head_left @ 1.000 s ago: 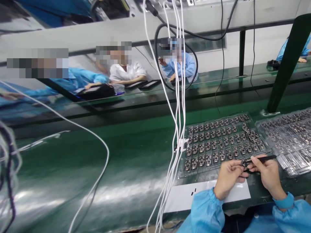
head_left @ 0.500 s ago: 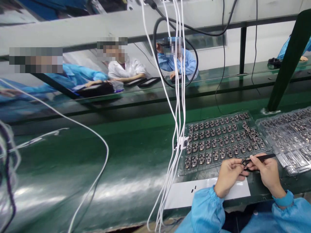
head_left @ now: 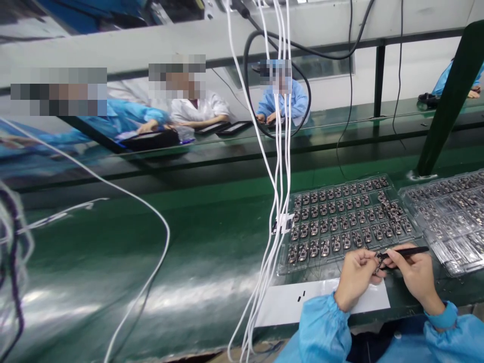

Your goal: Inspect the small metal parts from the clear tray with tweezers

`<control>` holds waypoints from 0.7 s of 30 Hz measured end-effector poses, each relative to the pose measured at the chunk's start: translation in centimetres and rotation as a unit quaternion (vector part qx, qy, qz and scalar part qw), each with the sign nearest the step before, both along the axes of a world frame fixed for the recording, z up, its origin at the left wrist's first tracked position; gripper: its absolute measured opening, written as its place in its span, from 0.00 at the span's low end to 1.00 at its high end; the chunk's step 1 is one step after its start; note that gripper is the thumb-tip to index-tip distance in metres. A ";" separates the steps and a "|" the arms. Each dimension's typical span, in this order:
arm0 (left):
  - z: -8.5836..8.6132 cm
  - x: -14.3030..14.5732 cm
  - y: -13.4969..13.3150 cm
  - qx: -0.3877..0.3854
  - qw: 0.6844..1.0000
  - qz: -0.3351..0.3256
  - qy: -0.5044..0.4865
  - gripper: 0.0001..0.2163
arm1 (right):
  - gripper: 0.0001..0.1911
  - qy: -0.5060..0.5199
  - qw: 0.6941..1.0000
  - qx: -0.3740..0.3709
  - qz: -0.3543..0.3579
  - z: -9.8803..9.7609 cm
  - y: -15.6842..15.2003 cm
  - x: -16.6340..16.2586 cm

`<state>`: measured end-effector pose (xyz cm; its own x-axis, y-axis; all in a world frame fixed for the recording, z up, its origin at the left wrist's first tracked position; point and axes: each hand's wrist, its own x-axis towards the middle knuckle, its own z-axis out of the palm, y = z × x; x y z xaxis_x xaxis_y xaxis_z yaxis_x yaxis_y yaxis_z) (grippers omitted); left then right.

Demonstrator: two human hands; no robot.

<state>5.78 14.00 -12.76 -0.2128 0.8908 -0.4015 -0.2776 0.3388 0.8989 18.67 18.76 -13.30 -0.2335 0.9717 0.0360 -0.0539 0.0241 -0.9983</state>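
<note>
Place: an electronics assembly floor in a factory
Benches: a long green worktop (head_left: 204,242), with a second green bench (head_left: 328,118) facing it
Trays: one clear tray (head_left: 302,267) lined with rows of small circuit boards (head_left: 325,247), another clear tray (head_left: 454,267) beside it
Workers: several at the far bench, in blue coats (head_left: 298,98) and a white coat (head_left: 217,107)
Overhead: a pale beam (head_left: 113,53), with white cables (head_left: 260,287) hanging down

1. We see a small dark circuit board (head_left: 378,262), slanted, pinched in our left fingers (head_left: 363,254) above the bench (head_left: 212,242).
2. We see slim black tweezers (head_left: 413,251) lying nearly level in our right fingers (head_left: 398,259), narrow end pointing left, at the board.
</note>
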 end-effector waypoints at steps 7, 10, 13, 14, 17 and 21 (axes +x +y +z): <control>0.1 -0.2 -0.1 0.006 1.000 0.006 0.001 0.13 | 0.13 0.004 0.999 0.023 -0.040 -0.7 0.0 0.5; 0.1 -0.2 -0.1 0.006 1.000 0.007 -0.001 0.14 | 0.12 0.002 1.000 0.025 -0.018 -0.7 0.0 0.4; 0.2 -0.2 -0.1 0.006 1.000 0.007 -0.006 0.15 | 0.11 -0.002 1.000 0.026 -0.012 -0.7 -0.1 0.2; 0.3 -0.2 -0.2 0.007 1.000 0.009 -0.006 0.15 | 0.11 -0.004 0.999 0.029 -0.026 -0.7 0.0 0.3; 0.4 -0.1 -0.2 0.008 1.000 0.011 -0.014 0.16 | 0.11 0.021 0.995 0.052 -0.080 -0.6 0.4 1.1; 1.2 -0.3 -0.3 0.013 0.998 0.014 -0.057 0.18 | 0.14 0.076 0.997 0.008 -0.014 0.7 1.5 2.2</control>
